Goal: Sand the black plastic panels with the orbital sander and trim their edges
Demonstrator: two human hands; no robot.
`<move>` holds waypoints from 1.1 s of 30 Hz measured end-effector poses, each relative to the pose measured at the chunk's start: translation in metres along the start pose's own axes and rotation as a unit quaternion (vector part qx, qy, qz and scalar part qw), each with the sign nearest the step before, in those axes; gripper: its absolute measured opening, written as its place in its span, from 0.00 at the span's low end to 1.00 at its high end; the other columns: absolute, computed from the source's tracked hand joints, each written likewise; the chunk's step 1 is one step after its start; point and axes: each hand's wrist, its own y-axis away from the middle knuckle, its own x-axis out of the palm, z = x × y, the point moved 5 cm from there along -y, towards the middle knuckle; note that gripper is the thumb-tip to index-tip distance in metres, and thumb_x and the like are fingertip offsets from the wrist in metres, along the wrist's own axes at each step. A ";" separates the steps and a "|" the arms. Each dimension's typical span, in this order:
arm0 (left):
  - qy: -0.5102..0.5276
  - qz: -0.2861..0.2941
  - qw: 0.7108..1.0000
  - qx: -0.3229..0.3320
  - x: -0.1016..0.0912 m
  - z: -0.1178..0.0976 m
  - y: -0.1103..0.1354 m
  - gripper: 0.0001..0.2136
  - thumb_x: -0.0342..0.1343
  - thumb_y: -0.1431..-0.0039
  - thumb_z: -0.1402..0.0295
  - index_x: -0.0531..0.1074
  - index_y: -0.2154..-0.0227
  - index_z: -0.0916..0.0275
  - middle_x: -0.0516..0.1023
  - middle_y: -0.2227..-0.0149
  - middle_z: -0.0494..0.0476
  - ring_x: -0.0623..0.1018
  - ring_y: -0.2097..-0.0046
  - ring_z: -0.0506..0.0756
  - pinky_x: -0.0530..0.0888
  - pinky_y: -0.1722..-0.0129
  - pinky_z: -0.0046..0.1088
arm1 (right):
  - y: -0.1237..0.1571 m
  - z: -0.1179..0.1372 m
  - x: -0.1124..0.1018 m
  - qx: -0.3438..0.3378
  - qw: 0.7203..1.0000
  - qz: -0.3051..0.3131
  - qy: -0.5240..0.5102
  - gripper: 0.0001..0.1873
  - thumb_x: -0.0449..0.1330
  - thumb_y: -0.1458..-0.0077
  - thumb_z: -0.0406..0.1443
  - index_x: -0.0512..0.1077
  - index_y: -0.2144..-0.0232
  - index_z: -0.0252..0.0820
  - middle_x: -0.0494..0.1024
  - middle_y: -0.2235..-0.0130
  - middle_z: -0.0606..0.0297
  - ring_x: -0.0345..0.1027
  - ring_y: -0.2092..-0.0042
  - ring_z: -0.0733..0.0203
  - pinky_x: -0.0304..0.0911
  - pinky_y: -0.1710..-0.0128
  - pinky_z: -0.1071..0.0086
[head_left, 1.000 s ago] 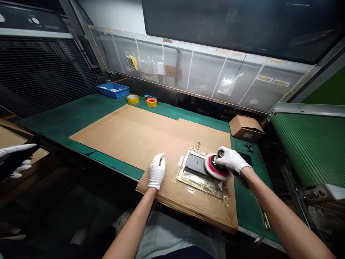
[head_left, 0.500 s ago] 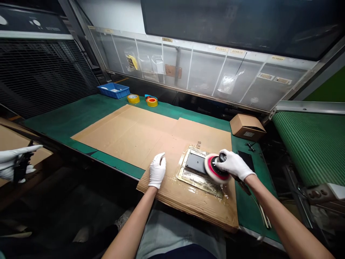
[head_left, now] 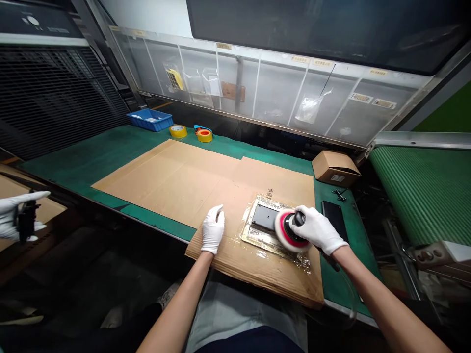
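Observation:
My right hand (head_left: 318,229), in a white glove, is wrapped round a round sander (head_left: 288,233) with a red and white pad. The pad presses on a dark flat plate (head_left: 264,217) that lies in a shiny taped frame (head_left: 257,238) on a cardboard sheet (head_left: 206,186). My left hand (head_left: 213,229), also gloved, rests with curled fingers on the cardboard to the left of the plate and holds nothing.
Two tape rolls (head_left: 179,131) and a blue tray (head_left: 149,119) stand at the back of the green table (head_left: 91,157). A small cardboard box (head_left: 335,168) and a dark slab (head_left: 333,214) lie to the right. Another person's gloved hand (head_left: 14,215) is at far left. A green conveyor (head_left: 423,191) runs on the right.
The sander has slid a little to the left over the plate. My left hand has stayed put. The other person's hand at far left has shifted slightly.

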 end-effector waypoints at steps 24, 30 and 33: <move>0.010 -0.008 1.000 -0.011 0.000 -0.002 0.002 0.13 0.52 0.35 0.68 0.76 0.53 0.64 0.80 0.50 0.65 0.80 0.47 0.60 0.75 0.41 0.46 | 0.019 0.027 0.003 -0.002 0.999 0.018 0.049 0.20 0.57 0.38 0.50 0.73 0.47 0.54 0.74 0.55 0.59 0.70 0.67 0.59 0.56 0.69 0.69; 0.007 -0.008 1.000 -0.008 -0.001 -0.002 0.003 0.13 0.51 0.35 0.68 0.76 0.52 0.63 0.80 0.49 0.65 0.80 0.47 0.60 0.75 0.40 0.45 | 0.020 0.044 0.006 -0.047 0.998 0.008 0.049 0.22 0.57 0.38 0.47 0.70 0.43 0.55 0.74 0.52 0.59 0.71 0.65 0.58 0.59 0.66 0.68; 0.005 -0.008 1.000 -0.006 -0.001 -0.003 0.003 0.12 0.51 0.35 0.69 0.76 0.52 0.62 0.80 0.49 0.64 0.80 0.46 0.60 0.75 0.40 0.45 | 0.018 0.052 0.008 -0.037 0.997 0.005 0.070 0.22 0.56 0.37 0.47 0.70 0.44 0.53 0.73 0.54 0.58 0.71 0.65 0.56 0.58 0.67 0.67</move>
